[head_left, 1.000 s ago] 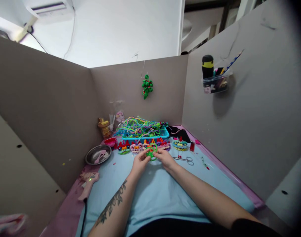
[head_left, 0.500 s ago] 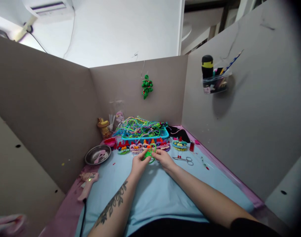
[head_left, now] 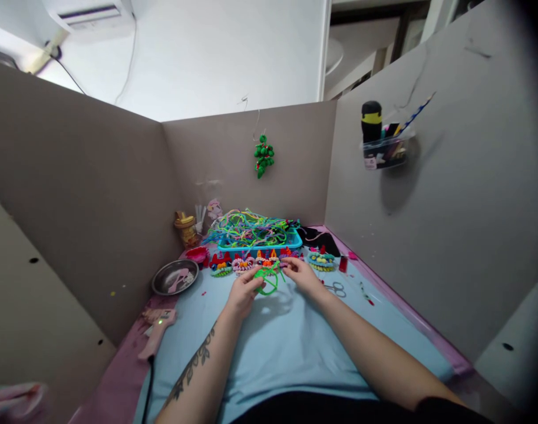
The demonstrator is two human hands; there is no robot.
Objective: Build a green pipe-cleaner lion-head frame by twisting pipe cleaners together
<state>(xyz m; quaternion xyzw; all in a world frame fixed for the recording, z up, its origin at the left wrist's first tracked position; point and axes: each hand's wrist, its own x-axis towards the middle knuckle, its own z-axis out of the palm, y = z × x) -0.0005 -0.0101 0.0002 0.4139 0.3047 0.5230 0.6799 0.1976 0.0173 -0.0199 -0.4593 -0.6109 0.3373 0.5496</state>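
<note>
A bent length of fuzzy green pipe cleaner (head_left: pixel 269 282), curled into loops, is pinched by my left hand (head_left: pixel 243 290) above the blue cloth. Its free strands reach to the right. My right hand (head_left: pixel 304 277) is just beside those strands; its thumb and index finger look slightly apart, and I see nothing clearly held between them. Behind my hands stands a row of colourful pipe-cleaner figures, including a pink one (head_left: pixel 243 264), a green and red one (head_left: pixel 221 266) and a yellow and blue one (head_left: pixel 322 259). Scissors (head_left: pixel 337 289) lie partly hidden behind my right wrist.
A blue tray (head_left: pixel 298 238) heaped with pipe cleaners is at the back. On the left are a metal bowl (head_left: pixel 159 287) and a pink glue gun (head_left: pixel 156 338) with a black cord. A small red bottle (head_left: pixel 343 263) stands to the right. Grey panels enclose the table.
My right hand has moved right, away from the left hand. The green pipe cleaner shows more openly, its loops and strands spread. My left hand has shifted slightly left and turned.
</note>
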